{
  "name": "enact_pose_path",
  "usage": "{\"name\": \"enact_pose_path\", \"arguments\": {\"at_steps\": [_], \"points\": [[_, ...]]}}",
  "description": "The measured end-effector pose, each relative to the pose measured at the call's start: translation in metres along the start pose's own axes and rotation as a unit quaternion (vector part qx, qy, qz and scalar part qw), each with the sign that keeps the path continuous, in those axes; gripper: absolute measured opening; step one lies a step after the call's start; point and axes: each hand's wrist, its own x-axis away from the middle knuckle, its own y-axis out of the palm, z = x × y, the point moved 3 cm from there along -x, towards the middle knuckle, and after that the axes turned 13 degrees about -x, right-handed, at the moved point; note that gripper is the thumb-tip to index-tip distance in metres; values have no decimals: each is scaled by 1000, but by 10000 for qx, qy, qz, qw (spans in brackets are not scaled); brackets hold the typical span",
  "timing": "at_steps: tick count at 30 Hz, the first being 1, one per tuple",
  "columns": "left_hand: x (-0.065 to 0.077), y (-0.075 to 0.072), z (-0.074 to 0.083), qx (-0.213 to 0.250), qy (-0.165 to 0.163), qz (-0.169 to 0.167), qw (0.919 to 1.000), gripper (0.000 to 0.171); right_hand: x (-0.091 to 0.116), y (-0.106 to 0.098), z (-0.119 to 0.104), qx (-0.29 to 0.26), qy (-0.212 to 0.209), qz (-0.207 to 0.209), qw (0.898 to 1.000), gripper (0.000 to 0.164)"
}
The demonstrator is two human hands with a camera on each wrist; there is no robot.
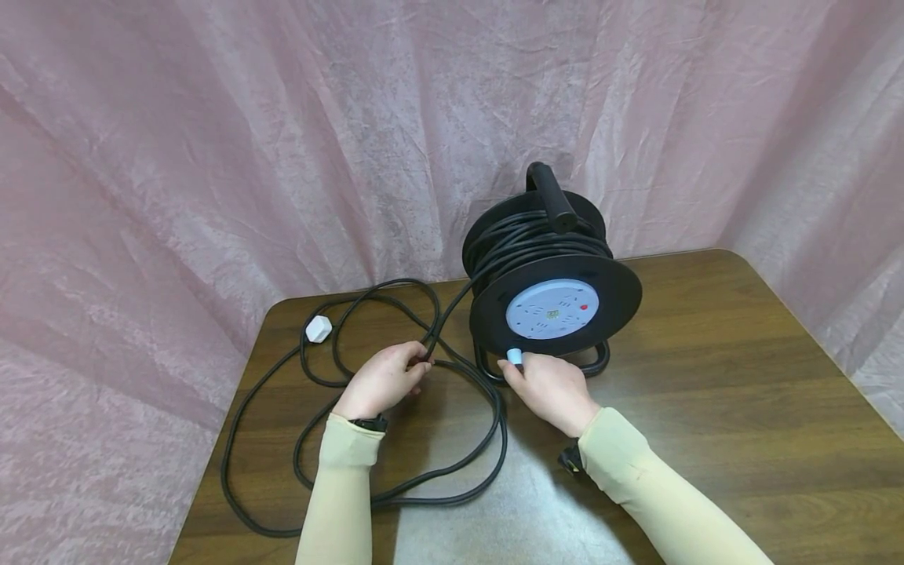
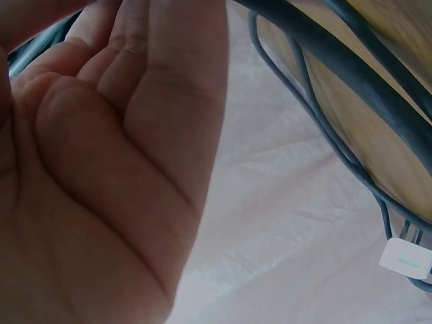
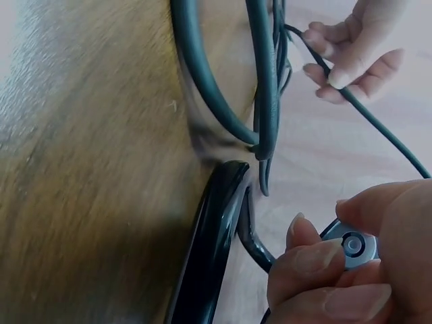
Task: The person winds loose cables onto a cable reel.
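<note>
A black cable reel (image 1: 555, 275) stands on the table, wound with black cable; its front disc carries a pale socket panel (image 1: 553, 309) with a red button. My right hand (image 1: 554, 388) grips the small crank knob (image 1: 515, 357) at the disc's lower edge; the knob's round end (image 3: 353, 244) shows between thumb and fingers in the right wrist view. To the left, my left hand (image 1: 387, 377) pinches the cable (image 1: 452, 307) running down from the drum. That hand's palm fills much of the left wrist view.
Loose cable loops (image 1: 424, 475) spread over the left half of the wooden table (image 1: 713, 377). A white plug (image 1: 318, 329) lies among them near the far left corner. The reel's black tube foot (image 3: 212, 250) rests on the tabletop. Pink curtains (image 1: 395, 141) hang behind.
</note>
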Motion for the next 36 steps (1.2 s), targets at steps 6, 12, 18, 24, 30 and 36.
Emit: {"name": "enact_pose_path", "arguments": {"at_steps": [6,12,18,24,30,36], "points": [[-1,1,-2,-270,32,134,9995,15,-1,0,-6,-83,-28,-18,10000,53],[-1,-2,-2,-344,57,184,9992,16,-3,-1,-13,-270,-35,-46,9996,53],[-3,-6,-1,-417,135,500,9978,21,-5,-2,-18,-356,-79,2,9993,54],[-3,-8,-2,-669,259,858,9937,21,-6,-4,-24,-500,-174,-14,9986,54],[-2,-10,-1,-792,395,1025,9908,24,-8,-7,-31,-546,-345,18,9979,55],[-2,-12,0,-827,480,1137,9889,26,-10,-11,-38,-618,-479,-47,9969,56]]}}
